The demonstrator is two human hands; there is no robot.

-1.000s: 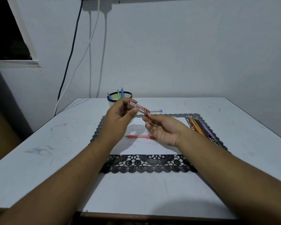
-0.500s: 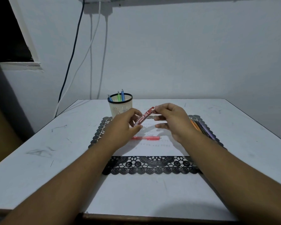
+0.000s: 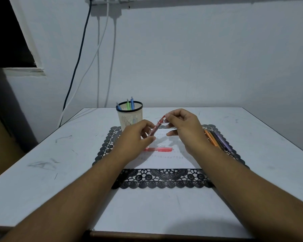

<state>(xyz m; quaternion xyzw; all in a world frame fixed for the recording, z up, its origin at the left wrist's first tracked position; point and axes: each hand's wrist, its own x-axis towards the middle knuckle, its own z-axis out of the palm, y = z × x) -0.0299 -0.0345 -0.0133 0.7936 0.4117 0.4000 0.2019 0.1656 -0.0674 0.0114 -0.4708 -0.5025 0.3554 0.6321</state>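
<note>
Above a white sheet of paper (image 3: 164, 163) I hold a slim red tube (image 3: 156, 127) with white print, tilted up to the right. My left hand (image 3: 135, 138) grips its lower end between thumb and fingers. My right hand (image 3: 184, 126) pinches its upper end with the fingertips. A pink pen (image 3: 158, 149) lies flat on the paper below the hands. The paper rests on a black lace mat (image 3: 161, 179).
A cream pen holder (image 3: 129, 116) with blue and green pens stands at the back left of the mat. Several orange and purple pens (image 3: 217, 139) lie along the mat's right side. Cables (image 3: 80, 49) hang down the wall behind the white table (image 3: 42, 154).
The red tube has swung from lying nearly level to tilting up to the right. My right hand rose from below it to pinch its upper end, and both hands lowered slightly.
</note>
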